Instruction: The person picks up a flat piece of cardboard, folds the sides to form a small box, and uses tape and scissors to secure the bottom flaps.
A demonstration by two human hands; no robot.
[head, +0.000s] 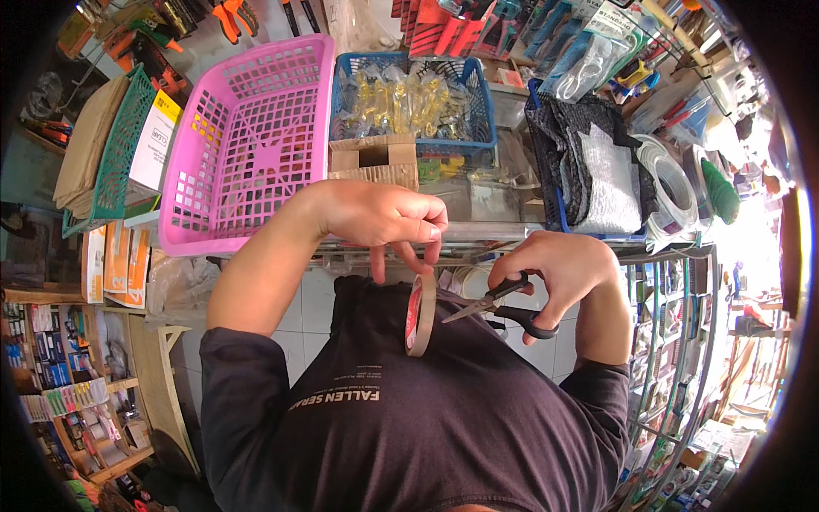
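My left hand (384, 214) is raised in front of my chest, its fingertips pinching the upper edge of a roll of tape (420, 320). The roll hangs edge-on below them, its cardboard core showing a red and white printed lining. To its right, my right hand (563, 275) holds scissors (496, 303) by their black handles. The blades are parted and point left towards the roll, with a small gap between. Some of the right fingers are hidden behind the handles and palm.
Beyond my hands, a glass counter (473, 230) carries a pink plastic basket (269, 153), a small cardboard box (374, 163), a blue basket (413, 102) of bagged brass-coloured parts, and a dark blue basket (563, 221) with bubble wrap (604, 179). Coiled white cable (668, 182) lies at the right.
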